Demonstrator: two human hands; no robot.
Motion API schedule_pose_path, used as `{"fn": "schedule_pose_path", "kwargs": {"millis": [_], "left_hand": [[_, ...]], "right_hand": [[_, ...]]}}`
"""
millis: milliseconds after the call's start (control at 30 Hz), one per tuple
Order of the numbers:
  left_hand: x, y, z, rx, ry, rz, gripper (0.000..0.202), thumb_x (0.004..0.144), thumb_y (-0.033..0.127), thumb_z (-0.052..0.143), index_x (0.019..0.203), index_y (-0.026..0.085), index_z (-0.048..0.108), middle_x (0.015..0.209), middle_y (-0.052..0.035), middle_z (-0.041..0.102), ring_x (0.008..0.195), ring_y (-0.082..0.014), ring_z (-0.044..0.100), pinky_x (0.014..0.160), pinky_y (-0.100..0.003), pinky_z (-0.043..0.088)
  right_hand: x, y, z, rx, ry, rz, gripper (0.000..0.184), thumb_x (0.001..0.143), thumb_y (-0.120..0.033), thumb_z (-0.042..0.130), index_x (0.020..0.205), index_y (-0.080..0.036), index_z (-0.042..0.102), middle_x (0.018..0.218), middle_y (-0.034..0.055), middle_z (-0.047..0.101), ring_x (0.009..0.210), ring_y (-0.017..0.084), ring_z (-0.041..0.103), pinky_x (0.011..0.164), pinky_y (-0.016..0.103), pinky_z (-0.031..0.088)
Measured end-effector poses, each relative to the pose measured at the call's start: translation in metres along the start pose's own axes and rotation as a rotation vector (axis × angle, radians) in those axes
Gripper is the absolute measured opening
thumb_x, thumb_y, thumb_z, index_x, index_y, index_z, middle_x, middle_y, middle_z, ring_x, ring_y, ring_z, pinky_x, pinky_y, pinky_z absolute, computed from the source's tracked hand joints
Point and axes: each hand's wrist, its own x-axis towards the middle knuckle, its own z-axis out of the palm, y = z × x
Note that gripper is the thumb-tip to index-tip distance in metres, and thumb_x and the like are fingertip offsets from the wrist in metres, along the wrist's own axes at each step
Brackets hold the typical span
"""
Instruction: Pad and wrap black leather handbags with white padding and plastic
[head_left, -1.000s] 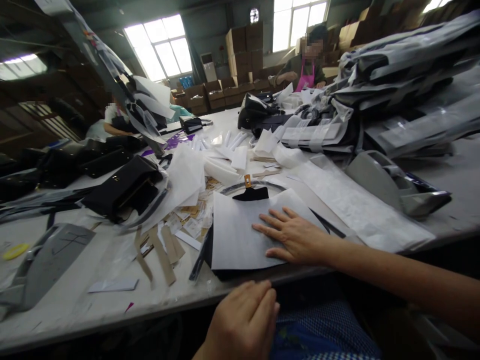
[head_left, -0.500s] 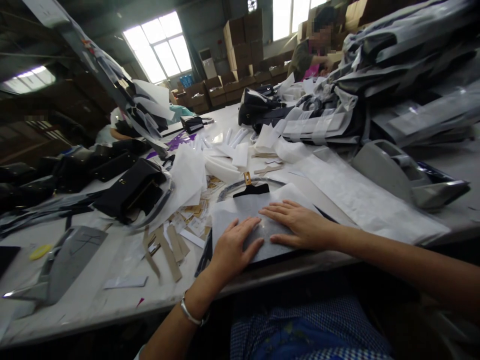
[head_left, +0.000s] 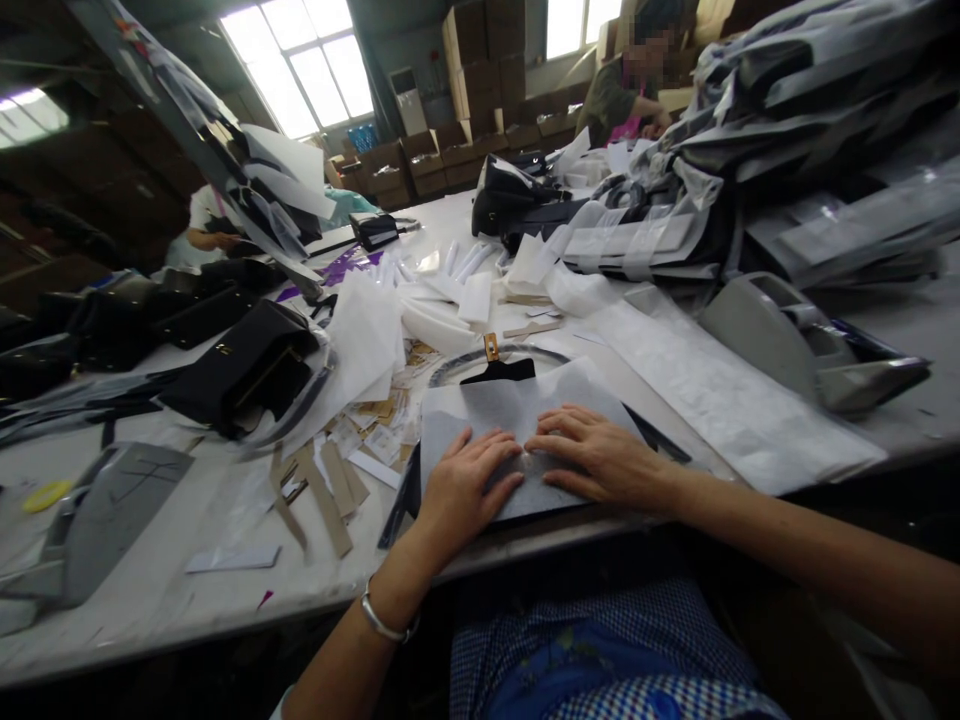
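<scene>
A sheet of white tissue paper (head_left: pixel 480 400) lies over a dark handbag (head_left: pixel 405 505) at the table's front edge. My left hand (head_left: pixel 469 480) rests on the paper's left half, fingers stretched toward the middle. On the right half lies my right hand (head_left: pixel 600 458), palm down with fingers extended. The two hands' fingertips almost meet. Beyond the paper's far edge shows the bag's black tab with a gold clasp (head_left: pixel 491 350), and a wrapped handle (head_left: pixel 450 368) curves behind it. Most of the bag is hidden beneath the paper.
To the left are a black handbag (head_left: pixel 240 365), a grey tape dispenser (head_left: pixel 124 520) and paper strips (head_left: pixel 322 500). A white foam sheet (head_left: pixel 720 390) and another tape dispenser (head_left: pixel 787 340) lie to the right. Wrapped bags (head_left: pixel 817 120) are piled behind; a person (head_left: pixel 622 100) works there.
My right hand has shifted slightly down the paper and its fingers are a little more bent. The left hand stays nearly in place. The camera view has turned slightly.
</scene>
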Motion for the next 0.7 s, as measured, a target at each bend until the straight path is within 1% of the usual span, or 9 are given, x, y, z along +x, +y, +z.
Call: {"fn": "schedule_pose_path", "kwargs": {"millis": [100, 233, 467, 700], "left_hand": [[-0.004, -0.001, 0.003, 0.0, 0.021, 0.012, 0.027, 0.094, 0.031, 0.059, 0.121, 0.023, 0.06, 0.131, -0.007, 0.066, 0.125, -0.022, 0.059, 0.116, -0.05, 0.037], [-0.007, -0.001, 0.005, 0.001, 0.017, 0.004, 0.028, 0.095, 0.031, 0.059, 0.122, 0.024, 0.06, 0.132, -0.0065, 0.065, 0.125, -0.0219, 0.059, 0.116, -0.051, 0.037], [-0.011, 0.003, 0.007, 0.018, 0.03, -0.008, 0.027, 0.095, 0.031, 0.057, 0.121, 0.023, 0.062, 0.13, -0.0079, 0.066, 0.126, -0.0227, 0.058, 0.117, -0.05, 0.036], [-0.012, 0.002, 0.008, 0.0, 0.015, -0.02, 0.027, 0.094, 0.03, 0.059, 0.12, 0.023, 0.061, 0.131, -0.0063, 0.066, 0.126, -0.0223, 0.058, 0.117, -0.05, 0.034]], "right_hand": [[-0.001, 0.0, 0.0, -0.008, -0.021, -0.011, 0.04, 0.095, -0.042, 0.055, 0.13, -0.023, 0.06, 0.124, 0.0116, 0.061, 0.119, 0.027, 0.055, 0.108, 0.05, 0.041], [-0.002, 0.002, 0.002, -0.013, -0.051, -0.031, 0.04, 0.097, -0.042, 0.052, 0.131, -0.023, 0.06, 0.124, 0.0123, 0.061, 0.119, 0.028, 0.055, 0.106, 0.052, 0.041], [0.0, 0.003, 0.002, -0.032, -0.059, -0.078, 0.039, 0.097, -0.04, 0.051, 0.132, -0.025, 0.06, 0.122, 0.0124, 0.061, 0.119, 0.027, 0.055, 0.105, 0.051, 0.042], [0.001, 0.002, 0.001, -0.075, -0.082, -0.1, 0.039, 0.098, -0.04, 0.05, 0.133, -0.026, 0.059, 0.122, 0.0113, 0.06, 0.118, 0.027, 0.055, 0.104, 0.049, 0.044]]}}
